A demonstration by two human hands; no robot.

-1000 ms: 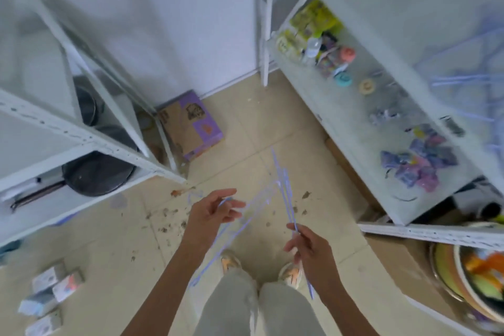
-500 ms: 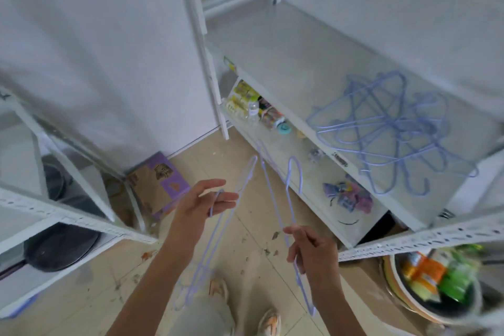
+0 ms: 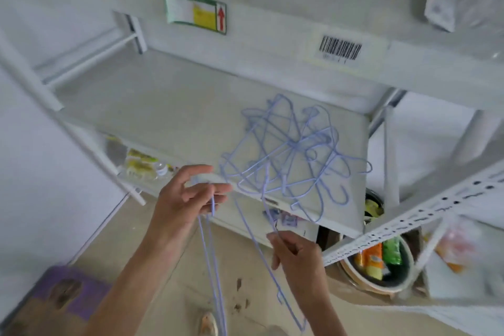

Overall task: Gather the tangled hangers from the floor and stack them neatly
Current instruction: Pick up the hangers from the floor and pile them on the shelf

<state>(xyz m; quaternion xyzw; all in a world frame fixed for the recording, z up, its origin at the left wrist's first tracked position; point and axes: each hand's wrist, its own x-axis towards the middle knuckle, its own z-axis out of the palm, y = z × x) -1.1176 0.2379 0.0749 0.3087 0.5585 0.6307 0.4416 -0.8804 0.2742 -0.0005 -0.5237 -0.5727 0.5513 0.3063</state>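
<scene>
left hand pinches one thin blue hanger, right hand another — both dangling, just below the tangled pile on the shelf ahead — light, springy wire, likely snags; grip near hooks.

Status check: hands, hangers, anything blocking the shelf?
Left hand pinching one lavender hanger; right hand gripping another. Hanger pile on shelf, still tangled. Nothing blocking.
</scene>
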